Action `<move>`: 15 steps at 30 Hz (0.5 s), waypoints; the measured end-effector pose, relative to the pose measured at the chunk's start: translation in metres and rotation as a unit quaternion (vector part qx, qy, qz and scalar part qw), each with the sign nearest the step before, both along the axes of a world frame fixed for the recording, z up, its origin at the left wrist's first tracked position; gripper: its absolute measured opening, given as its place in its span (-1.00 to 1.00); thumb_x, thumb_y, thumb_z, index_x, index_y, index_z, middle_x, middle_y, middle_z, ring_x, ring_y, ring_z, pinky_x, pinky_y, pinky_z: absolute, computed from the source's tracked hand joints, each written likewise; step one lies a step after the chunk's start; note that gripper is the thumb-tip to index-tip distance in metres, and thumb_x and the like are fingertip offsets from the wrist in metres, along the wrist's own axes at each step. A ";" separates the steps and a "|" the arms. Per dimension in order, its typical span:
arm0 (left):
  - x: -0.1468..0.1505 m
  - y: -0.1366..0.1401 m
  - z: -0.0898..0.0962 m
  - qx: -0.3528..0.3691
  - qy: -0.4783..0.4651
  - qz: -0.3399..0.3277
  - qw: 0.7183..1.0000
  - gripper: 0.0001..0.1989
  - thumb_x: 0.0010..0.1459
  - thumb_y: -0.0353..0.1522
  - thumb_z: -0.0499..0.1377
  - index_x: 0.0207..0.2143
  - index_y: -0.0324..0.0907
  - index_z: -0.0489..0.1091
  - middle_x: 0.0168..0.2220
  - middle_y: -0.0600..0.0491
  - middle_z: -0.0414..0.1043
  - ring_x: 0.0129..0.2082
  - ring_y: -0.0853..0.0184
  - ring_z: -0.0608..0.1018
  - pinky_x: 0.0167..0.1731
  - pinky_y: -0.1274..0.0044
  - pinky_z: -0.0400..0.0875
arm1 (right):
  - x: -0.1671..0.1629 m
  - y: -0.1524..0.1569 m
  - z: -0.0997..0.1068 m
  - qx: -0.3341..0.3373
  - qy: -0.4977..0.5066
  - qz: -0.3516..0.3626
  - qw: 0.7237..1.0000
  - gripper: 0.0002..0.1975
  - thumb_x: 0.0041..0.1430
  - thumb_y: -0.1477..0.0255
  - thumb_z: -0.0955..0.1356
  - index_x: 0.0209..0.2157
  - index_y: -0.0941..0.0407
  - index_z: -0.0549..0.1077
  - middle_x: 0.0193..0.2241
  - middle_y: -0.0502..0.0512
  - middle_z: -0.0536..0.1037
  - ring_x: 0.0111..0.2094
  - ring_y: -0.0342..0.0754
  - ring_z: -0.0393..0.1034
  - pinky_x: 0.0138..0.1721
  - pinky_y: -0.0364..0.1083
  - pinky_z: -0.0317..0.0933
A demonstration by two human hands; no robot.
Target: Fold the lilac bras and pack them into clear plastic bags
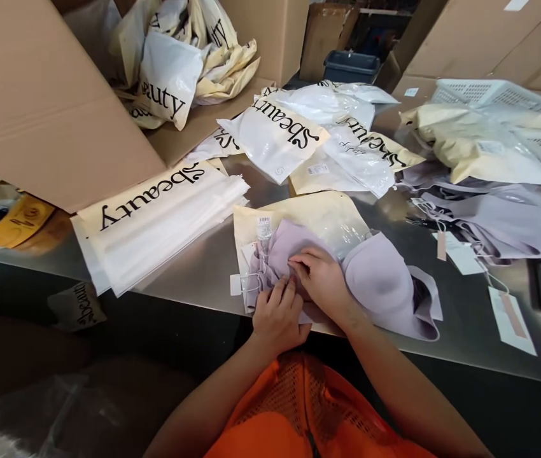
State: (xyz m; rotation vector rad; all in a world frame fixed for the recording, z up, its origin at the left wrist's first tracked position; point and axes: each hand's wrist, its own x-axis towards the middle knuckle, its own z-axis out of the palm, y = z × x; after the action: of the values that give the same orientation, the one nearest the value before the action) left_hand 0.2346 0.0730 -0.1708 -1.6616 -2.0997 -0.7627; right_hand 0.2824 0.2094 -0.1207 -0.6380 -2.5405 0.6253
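Observation:
A lilac bra lies on the metal table close in front of me, its left part folded over a cream-and-clear plastic bag. My left hand presses its curled fingers into the fabric at the near edge. Just to the right and above, my right hand pinches at the same cup, thumb and forefinger together. A white barcode label shows on the bag. Beside the bra's left edge hangs a small white tag on a loop. The fingertips partly hide the pinched fabric.
A stack of flat printed bags is to the left, by a large cardboard box holding filled bags. Filled bags lie behind. More lilac bras with tags sit right, near a white basket. A yellow tape roll is far left.

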 end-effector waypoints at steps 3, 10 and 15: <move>-0.001 0.000 0.001 -0.009 -0.003 -0.005 1.000 -0.77 0.02 -0.29 0.13 -0.28 -0.20 0.45 0.01 -0.12 0.50 0.04 0.10 0.47 -0.27 0.33 0.28 | -0.004 0.004 0.001 -0.091 0.046 -0.018 0.995 -0.83 0.22 0.41 0.31 -0.42 0.12 0.49 -0.38 0.11 0.51 -0.32 -0.02 0.40 -0.24 -0.02 0.32; 0.000 -0.001 0.001 -0.003 -0.008 -0.002 1.000 -0.75 -0.02 -0.29 0.16 -0.27 -0.19 0.46 0.03 -0.10 0.49 0.04 0.10 0.47 -0.26 0.33 0.29 | 0.024 0.055 0.034 -0.441 0.338 -0.161 0.816 -0.59 -0.12 0.10 0.51 -0.43 0.09 0.35 -0.37 0.02 0.45 -0.53 -0.20 0.33 -0.58 -0.21 0.19; 0.001 0.000 0.003 0.008 -0.009 0.008 1.000 -0.80 -0.03 -0.32 0.14 -0.33 -0.18 0.45 0.03 -0.11 0.49 0.02 0.10 0.49 -0.26 0.33 0.29 | 0.077 0.077 0.057 -0.229 0.453 -0.217 0.834 -0.74 0.13 0.26 0.42 -0.49 0.07 0.34 -0.57 0.01 0.33 -0.61 -0.20 0.23 -0.60 -0.17 0.12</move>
State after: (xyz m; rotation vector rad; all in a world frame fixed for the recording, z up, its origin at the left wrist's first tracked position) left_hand 0.2356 0.0725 -0.1682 -1.6328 -2.1115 -0.7897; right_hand 0.3596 0.2860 -0.0636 -0.7895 -1.3076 1.0582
